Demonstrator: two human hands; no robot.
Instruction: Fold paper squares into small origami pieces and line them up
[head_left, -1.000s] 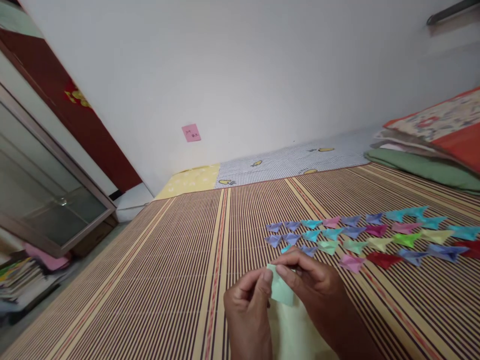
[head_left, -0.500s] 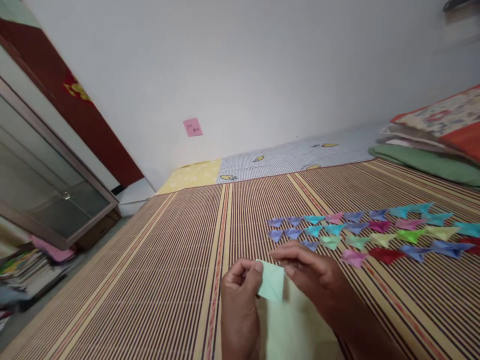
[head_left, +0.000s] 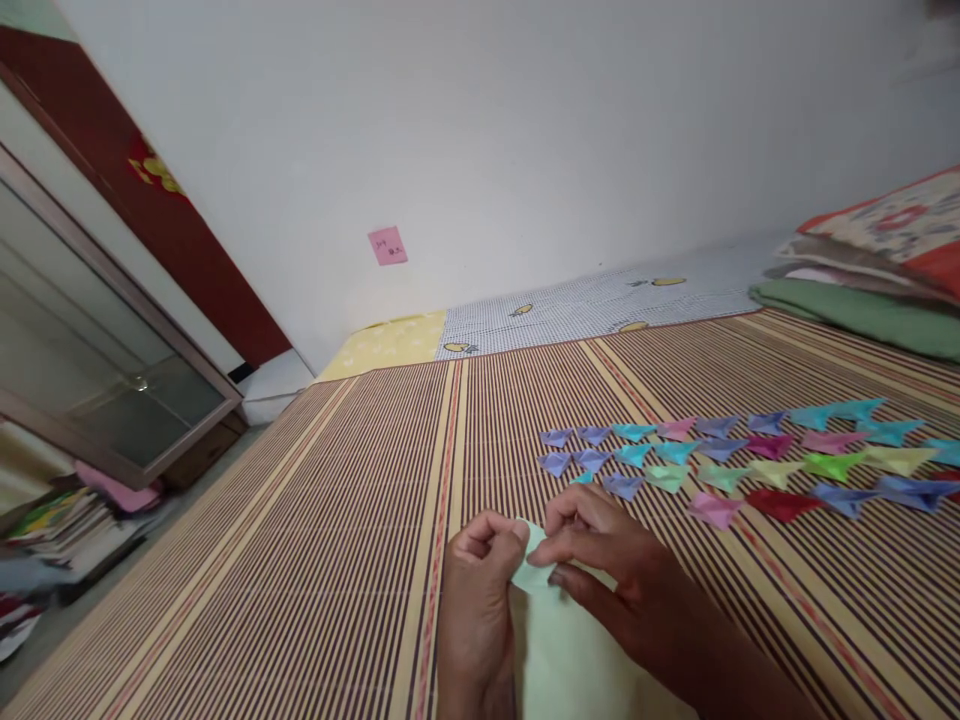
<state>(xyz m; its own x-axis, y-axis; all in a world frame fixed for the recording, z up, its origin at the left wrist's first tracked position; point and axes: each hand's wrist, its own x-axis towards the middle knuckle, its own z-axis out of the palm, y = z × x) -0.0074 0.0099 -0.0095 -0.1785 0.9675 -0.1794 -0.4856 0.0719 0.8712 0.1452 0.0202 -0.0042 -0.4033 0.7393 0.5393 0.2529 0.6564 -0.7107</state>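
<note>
There are 29 visible folded paper shapes (head_left: 769, 447), counting those partly hidden or cut by the picture's edge: ten blue or purple shapes (head_left: 915, 491), eight cyan shapes (head_left: 634, 432), three pink shapes (head_left: 715, 510), two red shapes (head_left: 782, 504), two pale green shapes (head_left: 667, 478), two pale yellow shapes (head_left: 775, 472), one bright green shape (head_left: 835, 465) and one magenta shape (head_left: 768, 446). Also showing are two hands, one left hand (head_left: 480, 575) and one right hand (head_left: 619, 560); one striped mat (head_left: 315, 540); one pink wall note (head_left: 388, 246); and four yellow fruit prints (head_left: 523, 310). The stacked printed items (head_left: 64, 525) are too blurred to count.
</note>
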